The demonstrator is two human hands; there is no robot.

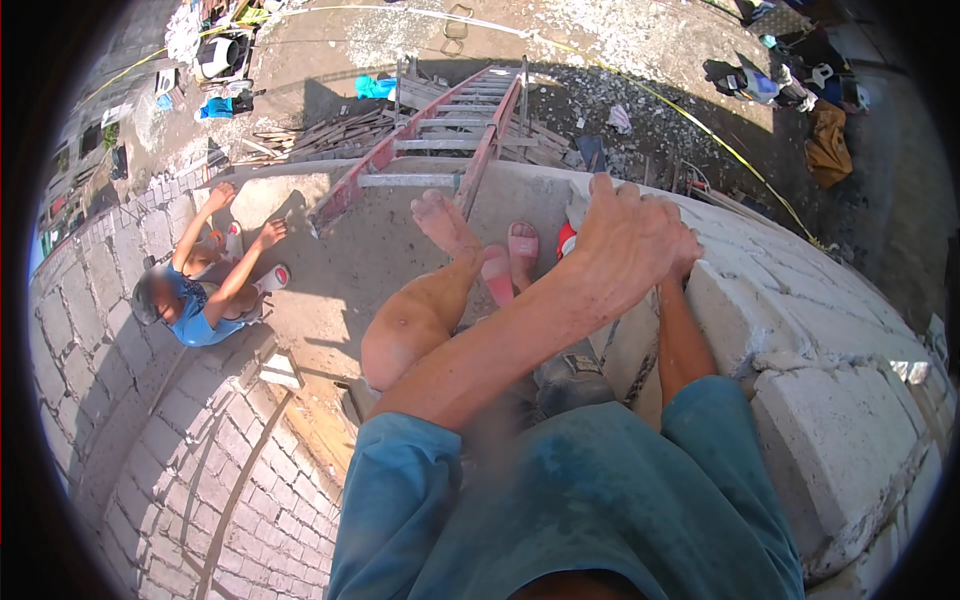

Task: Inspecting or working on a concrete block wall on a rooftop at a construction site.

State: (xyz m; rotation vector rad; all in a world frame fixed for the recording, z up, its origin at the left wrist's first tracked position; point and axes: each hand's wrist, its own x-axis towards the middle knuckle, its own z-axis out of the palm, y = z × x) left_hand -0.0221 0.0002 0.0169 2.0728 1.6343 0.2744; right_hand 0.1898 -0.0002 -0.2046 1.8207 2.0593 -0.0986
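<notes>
My left hand [625, 235] is raised in front of me, its fingers curled over my right hand [687, 258]. Most of my right hand lies behind the left one, so its fingers are hidden. No tool shows in either hand. Both hands are nearest to the pale block wall [800, 260] on the right. Below them are my bent left knee [405, 335] and a bare foot [445, 222]. Pink sandals [498, 275] lie beside that foot, with a red object [566, 240] close by.
A red and grey ladder [440, 140] leans against the ledge ahead. At left, a person in a blue shirt [205, 310] sits by the block wall with both arms raised. Wooden planks [325, 135], scattered clothes and a yellow line [690, 115] are on the ground below.
</notes>
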